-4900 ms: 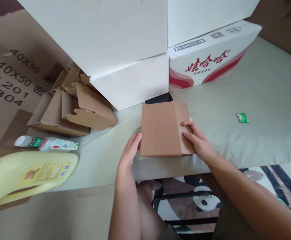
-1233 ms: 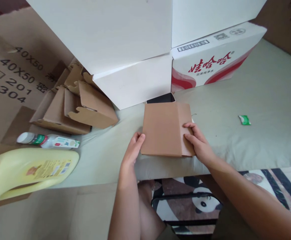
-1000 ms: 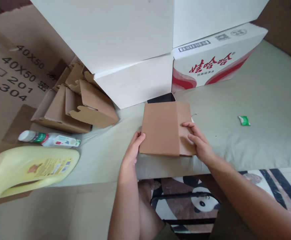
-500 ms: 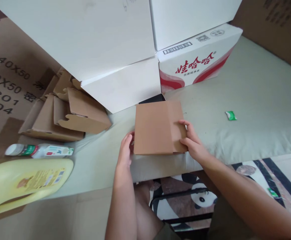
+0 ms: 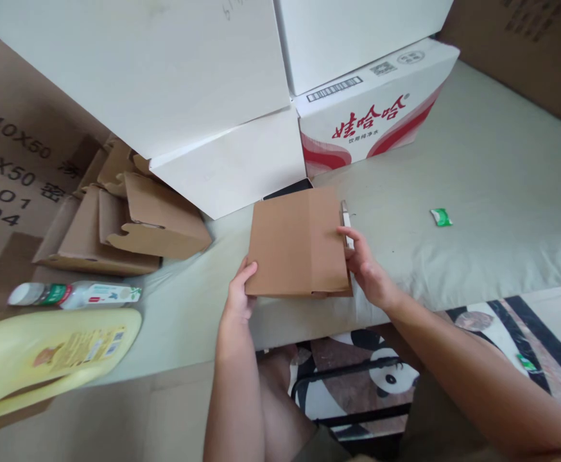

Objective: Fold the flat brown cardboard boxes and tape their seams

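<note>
A small flat brown cardboard box point(image 5: 297, 240) lies on the pale green padded surface point(image 5: 477, 212) in front of me. My left hand point(image 5: 238, 296) grips its lower left corner, thumb on top. My right hand point(image 5: 364, 266) holds its right edge, fingers curled against the side. A dark object point(image 5: 287, 188) peeks out behind the box's far edge, and a thin white strip point(image 5: 346, 221) shows at its right side.
Stacked white cartons point(image 5: 203, 90) and a red-and-white printed carton point(image 5: 371, 109) stand behind. Folded brown boxes point(image 5: 126, 221) lie at left, with a small bottle point(image 5: 76, 294) and a big yellow jug point(image 5: 49, 353). A green wrapper point(image 5: 441, 217) lies at right. A panda-print mat point(image 5: 381, 372) is below.
The right flap has been folded in, so the box looks narrower. My right hand slid from the top face to the right edge. My left hand shifted slightly lower on the corner.
</note>
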`<act>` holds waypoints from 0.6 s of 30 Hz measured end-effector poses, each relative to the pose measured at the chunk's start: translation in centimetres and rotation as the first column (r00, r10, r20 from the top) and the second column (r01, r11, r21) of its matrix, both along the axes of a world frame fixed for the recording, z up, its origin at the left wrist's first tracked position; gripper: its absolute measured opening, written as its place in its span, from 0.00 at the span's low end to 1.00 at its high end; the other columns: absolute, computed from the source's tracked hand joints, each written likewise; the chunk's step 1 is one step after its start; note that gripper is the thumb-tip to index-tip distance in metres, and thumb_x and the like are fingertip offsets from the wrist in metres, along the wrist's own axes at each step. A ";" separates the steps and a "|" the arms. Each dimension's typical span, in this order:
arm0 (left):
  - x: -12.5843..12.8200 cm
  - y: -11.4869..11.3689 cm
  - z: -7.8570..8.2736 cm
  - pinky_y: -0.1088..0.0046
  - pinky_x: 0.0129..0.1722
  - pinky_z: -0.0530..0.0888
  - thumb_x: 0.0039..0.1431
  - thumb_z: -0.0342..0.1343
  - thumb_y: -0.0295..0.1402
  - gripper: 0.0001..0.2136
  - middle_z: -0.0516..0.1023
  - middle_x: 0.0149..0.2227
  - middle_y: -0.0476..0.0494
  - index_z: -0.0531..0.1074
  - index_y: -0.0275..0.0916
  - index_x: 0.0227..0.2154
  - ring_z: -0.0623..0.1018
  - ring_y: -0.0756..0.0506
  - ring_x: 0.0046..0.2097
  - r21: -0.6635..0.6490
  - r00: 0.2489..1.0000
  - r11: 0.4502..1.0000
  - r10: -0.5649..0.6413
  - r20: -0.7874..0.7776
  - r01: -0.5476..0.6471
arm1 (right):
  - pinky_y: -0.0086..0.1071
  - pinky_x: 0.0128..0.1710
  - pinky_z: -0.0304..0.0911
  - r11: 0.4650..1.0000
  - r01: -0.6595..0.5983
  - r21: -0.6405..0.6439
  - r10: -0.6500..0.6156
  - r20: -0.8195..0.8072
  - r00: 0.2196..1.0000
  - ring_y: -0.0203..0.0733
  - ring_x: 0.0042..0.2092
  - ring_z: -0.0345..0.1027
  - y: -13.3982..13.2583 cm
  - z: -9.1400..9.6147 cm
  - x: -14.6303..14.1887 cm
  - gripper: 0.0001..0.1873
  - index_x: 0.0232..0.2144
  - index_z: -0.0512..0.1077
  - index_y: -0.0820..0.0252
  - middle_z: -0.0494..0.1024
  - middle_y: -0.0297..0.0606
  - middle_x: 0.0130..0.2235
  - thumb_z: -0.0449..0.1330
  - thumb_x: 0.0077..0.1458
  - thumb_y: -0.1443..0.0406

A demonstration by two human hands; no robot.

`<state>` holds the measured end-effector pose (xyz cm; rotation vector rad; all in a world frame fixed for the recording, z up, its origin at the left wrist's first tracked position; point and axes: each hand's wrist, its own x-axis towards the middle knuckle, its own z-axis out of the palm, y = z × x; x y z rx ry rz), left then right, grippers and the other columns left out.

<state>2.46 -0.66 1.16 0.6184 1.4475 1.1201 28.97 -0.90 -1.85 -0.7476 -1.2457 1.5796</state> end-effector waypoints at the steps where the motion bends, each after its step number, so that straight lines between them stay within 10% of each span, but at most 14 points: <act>1: 0.0 0.0 0.0 0.60 0.48 0.77 0.42 0.65 0.45 0.29 0.83 0.51 0.38 0.75 0.39 0.49 0.80 0.33 0.55 0.005 1.000 1.000 0.006 0.004 -0.006 | 0.51 0.50 0.72 1.000 -0.018 0.014 0.018 0.006 1.000 0.55 0.49 0.76 0.0 0.0 0.2 0.47 0.67 0.48 0.44 0.78 0.44 0.51 0.54 0.54 0.32; 7: -0.3 0.0 -0.2 0.61 0.48 0.77 0.44 0.64 0.45 0.32 0.83 0.51 0.39 0.73 0.39 0.54 0.81 0.34 0.54 0.040 1.000 0.999 -0.018 -0.002 0.019 | 0.50 0.50 0.72 0.979 -0.030 0.200 -0.036 0.319 0.947 0.56 0.47 0.77 -0.5 -0.1 0.6 0.55 0.67 0.52 0.47 0.78 0.45 0.48 0.75 0.44 0.50; 14: -0.7 -0.2 -0.3 0.59 0.55 0.76 0.48 0.63 0.44 0.37 0.76 0.63 0.43 0.68 0.44 0.63 0.76 0.34 0.62 0.060 0.999 0.998 -0.018 0.030 0.017 | 0.44 0.34 0.71 0.902 0.136 0.410 -0.330 0.451 0.829 0.46 0.31 0.71 -1.7 0.1 -1.5 0.27 0.53 0.67 0.48 0.76 0.36 0.33 0.67 0.53 0.55; 18: -0.7 -0.2 -0.3 0.58 0.63 0.72 0.51 0.64 0.44 0.42 0.65 0.71 0.47 0.59 0.51 0.70 0.70 0.34 0.68 0.135 0.998 0.990 -0.057 0.035 0.052 | 0.37 0.28 0.65 0.815 0.207 0.541 -0.399 0.266 0.878 0.41 0.28 0.66 -1.3 0.4 -0.5 0.23 0.55 0.66 0.51 0.71 0.31 0.29 0.61 0.59 0.54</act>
